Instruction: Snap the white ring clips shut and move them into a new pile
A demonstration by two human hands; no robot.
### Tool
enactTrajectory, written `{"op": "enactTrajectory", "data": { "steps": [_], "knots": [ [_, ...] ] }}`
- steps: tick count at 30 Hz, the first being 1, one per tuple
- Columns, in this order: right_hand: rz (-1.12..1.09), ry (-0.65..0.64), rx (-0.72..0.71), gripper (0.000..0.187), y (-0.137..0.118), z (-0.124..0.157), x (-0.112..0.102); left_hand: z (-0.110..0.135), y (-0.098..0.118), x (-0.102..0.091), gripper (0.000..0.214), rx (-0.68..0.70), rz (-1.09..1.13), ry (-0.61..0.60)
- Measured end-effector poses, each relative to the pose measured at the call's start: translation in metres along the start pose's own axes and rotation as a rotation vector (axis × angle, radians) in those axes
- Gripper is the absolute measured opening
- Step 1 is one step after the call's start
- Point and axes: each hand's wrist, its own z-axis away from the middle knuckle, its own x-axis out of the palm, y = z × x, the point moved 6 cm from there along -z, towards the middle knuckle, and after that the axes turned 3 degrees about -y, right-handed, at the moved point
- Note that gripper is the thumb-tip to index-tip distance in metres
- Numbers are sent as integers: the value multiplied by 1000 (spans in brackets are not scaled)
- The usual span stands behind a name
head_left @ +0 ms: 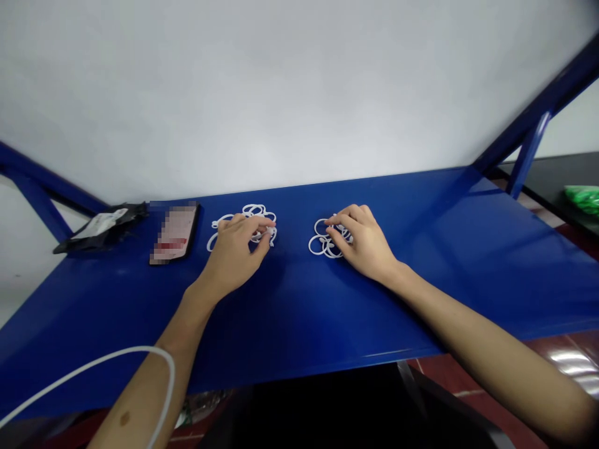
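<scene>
Two groups of white plastic loops lie on a blue table. My left hand (pixel 239 246) is over the left group of loops (pixel 253 211). Its thumb and forefinger pinch a small white part of one loop, and the palm hides some others. My right hand (pixel 362 240) rests at the right group of loops (pixel 318 245). Its fingers are bent, with thumb and fingertips close together at the edge of a loop. Some loops show beneath the fingers; others are covered by the hand.
A phone (pixel 174 234) lies left of my left hand, beside a black plastic packet (pixel 103 227) with a white label. A white cable (pixel 93 362) crosses my left forearm. Behind the blue table (pixel 299 324) rises a pale wall; blue frame bars (pixel 528 156) stand at both ends.
</scene>
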Motion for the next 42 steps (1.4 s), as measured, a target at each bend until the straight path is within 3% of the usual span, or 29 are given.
{"op": "enactTrajectory", "data": {
  "steps": [3, 7, 12, 25, 30, 37, 40, 42],
  "knots": [
    [-58, -42, -67, 16, -14, 2, 2, 3, 2, 2, 19, -69, 381, -15],
    [-212, -83, -136, 28, -32, 7, 2, 9, 8, 24, 21, -127, 915, -194],
    [-380, -155, -54, 19, -40, 11, 5, 16, 18, 46, 27, -163, 1155, -324],
    [-504, -232, -16, 13, -42, 16, 13, 14, 25, 52, 34, -223, 1066, -250],
    [-488, -258, -107, 15, -47, 17, 9, 14, 24, 49, 33, -189, 1007, -210],
    [-382, -284, -198, 18, -49, 20, 12, 13, 26, 47, 28, -107, 774, -192],
    [-324, -235, -156, 18, -42, 15, 11, 5, 20, 35, 19, -63, 535, -159],
    [-262, -156, -115, 20, -33, 10, 6, 0, 10, 20, 18, -57, 335, -66]
  ]
}}
